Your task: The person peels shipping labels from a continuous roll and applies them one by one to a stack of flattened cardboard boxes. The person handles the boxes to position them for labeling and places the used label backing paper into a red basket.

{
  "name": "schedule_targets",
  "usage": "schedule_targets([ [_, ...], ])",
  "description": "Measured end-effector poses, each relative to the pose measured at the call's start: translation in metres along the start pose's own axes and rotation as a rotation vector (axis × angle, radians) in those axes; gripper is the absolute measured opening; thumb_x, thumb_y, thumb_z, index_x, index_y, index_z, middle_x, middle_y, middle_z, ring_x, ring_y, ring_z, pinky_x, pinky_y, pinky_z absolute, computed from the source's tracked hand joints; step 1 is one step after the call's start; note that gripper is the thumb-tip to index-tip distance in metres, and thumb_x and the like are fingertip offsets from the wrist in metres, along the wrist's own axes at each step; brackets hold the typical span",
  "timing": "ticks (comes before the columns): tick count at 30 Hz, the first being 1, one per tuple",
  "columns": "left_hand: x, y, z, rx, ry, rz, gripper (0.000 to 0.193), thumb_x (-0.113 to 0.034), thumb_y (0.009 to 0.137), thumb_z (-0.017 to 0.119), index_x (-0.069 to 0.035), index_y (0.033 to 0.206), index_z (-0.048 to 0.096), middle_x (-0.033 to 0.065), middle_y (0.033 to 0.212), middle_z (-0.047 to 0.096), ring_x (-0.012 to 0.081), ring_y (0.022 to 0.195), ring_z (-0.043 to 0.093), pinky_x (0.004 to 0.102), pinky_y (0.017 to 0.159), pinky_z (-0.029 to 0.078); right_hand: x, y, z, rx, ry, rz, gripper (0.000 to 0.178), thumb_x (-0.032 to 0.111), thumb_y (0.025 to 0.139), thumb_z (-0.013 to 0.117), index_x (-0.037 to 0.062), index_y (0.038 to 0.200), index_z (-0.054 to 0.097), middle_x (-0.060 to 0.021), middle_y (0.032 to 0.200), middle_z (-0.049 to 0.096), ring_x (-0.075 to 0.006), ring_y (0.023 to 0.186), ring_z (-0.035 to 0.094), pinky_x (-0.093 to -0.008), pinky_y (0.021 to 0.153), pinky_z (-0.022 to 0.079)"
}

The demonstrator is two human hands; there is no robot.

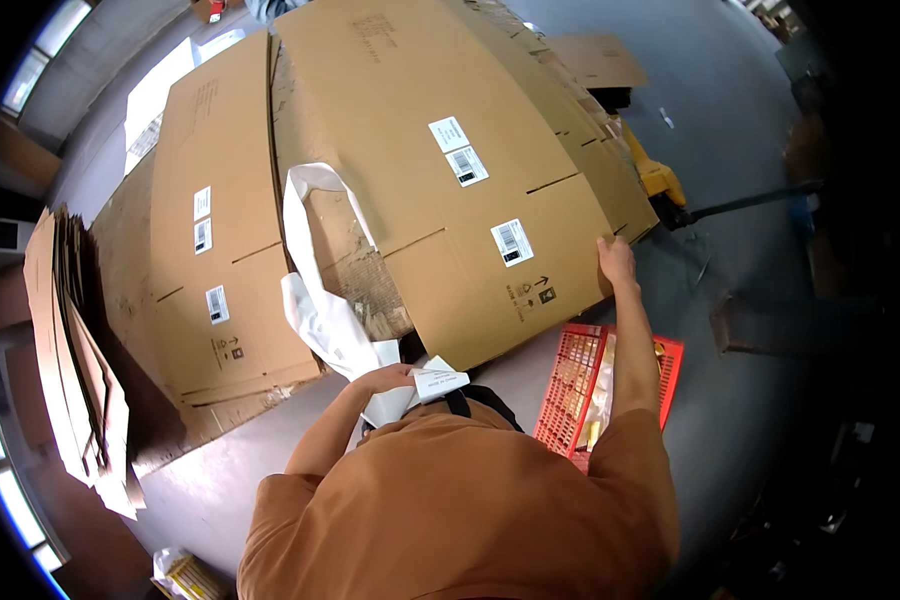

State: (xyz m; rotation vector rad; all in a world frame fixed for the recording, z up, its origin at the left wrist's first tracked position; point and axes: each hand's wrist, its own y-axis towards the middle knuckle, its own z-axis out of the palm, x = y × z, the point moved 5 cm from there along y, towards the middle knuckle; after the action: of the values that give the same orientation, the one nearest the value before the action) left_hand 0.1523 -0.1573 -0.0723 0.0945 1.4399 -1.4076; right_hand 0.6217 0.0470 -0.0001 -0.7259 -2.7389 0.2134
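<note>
Close to my waist, my left hand (388, 378) grips a white strip of labels (440, 381). From it a long white backing strip (305, 225) trails away and loops over the cardboard. A large flattened cardboard box (420, 180) lies in front of me with several white barcode labels (513, 242) on its face. My right hand (617, 262) holds the near right edge of this box, thumb side on top; the fingers below the edge are partly hidden.
Another labelled flat box (235, 220) lies to the left, beside upright folded cardboard sheets (70, 350). A red plastic crate (570, 390) stands on the floor under my right arm. Beyond the stack's right side is a yellow pallet jack (655, 178) with a dark handle.
</note>
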Motion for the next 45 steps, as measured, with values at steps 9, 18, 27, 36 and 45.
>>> schedule_targets([
  [9, 0.018, -0.038, 0.028, -0.353, -0.011, 0.131, 0.043, -0.025, 0.086, 0.061, -0.002, 0.122, 0.057, 0.0068, 0.113, 0.063, 0.0136, 0.105, 0.054, 0.0279, 0.093, 0.04, 0.011, -0.011, -0.05, 0.119, 0.374, -0.26, 0.058, 0.042, 0.085, 0.06, -0.0041, 0.119, 0.052, -0.0221, 0.114, 0.059, -0.0336, 0.109, 0.055, -0.0388, 0.091, 0.043],
  [18, 0.027, -0.097, 0.066, -0.479, -0.337, 0.234, 0.058, -0.016, 0.085, 0.061, 0.0, 0.137, 0.041, 0.0099, 0.131, 0.053, 0.0166, 0.12, 0.047, 0.0315, 0.104, 0.032, 0.04, -0.043, -0.081, 0.702, 0.989, -0.298, 0.035, 0.026, 0.094, 0.054, -0.0004, 0.118, 0.057, -0.0052, 0.106, 0.063, -0.014, 0.092, 0.059, -0.0268, 0.077, 0.047],
  [27, -0.011, -0.113, 0.06, -0.737, -0.202, 0.604, 0.056, -0.016, 0.072, 0.077, -0.001, 0.121, 0.056, 0.0114, 0.109, 0.065, 0.0167, 0.098, 0.059, 0.0314, 0.087, 0.046, 0.087, -0.105, -0.09, 0.583, 1.094, -0.444, 0.03, 0.021, 0.092, 0.057, -0.002, 0.11, 0.059, -0.0051, 0.104, 0.062, -0.013, 0.092, 0.057, -0.0258, 0.08, 0.045],
  [36, -0.052, -0.146, 0.067, -1.057, -0.328, 0.467, 0.054, -0.038, 0.088, 0.056, 0.003, 0.123, 0.052, 0.0158, 0.124, 0.057, 0.0233, 0.113, 0.051, 0.0338, 0.096, 0.04, 0.119, -0.183, -0.031, 0.599, 1.229, -0.512, 0.032, 0.021, 0.092, 0.058, -0.0029, 0.114, 0.056, -0.0046, 0.106, 0.06, -0.0129, 0.094, 0.055, -0.0261, 0.082, 0.044],
  [45, -0.007, -0.161, 0.075, -1.071, -0.529, 0.5, 0.049, -0.028, 0.088, 0.058, 0.001, 0.127, 0.049, 0.0137, 0.122, 0.056, 0.0201, 0.11, 0.052, 0.0335, 0.092, 0.044, 0.124, -0.227, -0.02, 0.595, 1.242, -0.51, 0.034, 0.022, 0.092, 0.056, -0.0043, 0.113, 0.055, -0.0074, 0.106, 0.061, -0.0149, 0.093, 0.055, -0.0283, 0.084, 0.043],
])
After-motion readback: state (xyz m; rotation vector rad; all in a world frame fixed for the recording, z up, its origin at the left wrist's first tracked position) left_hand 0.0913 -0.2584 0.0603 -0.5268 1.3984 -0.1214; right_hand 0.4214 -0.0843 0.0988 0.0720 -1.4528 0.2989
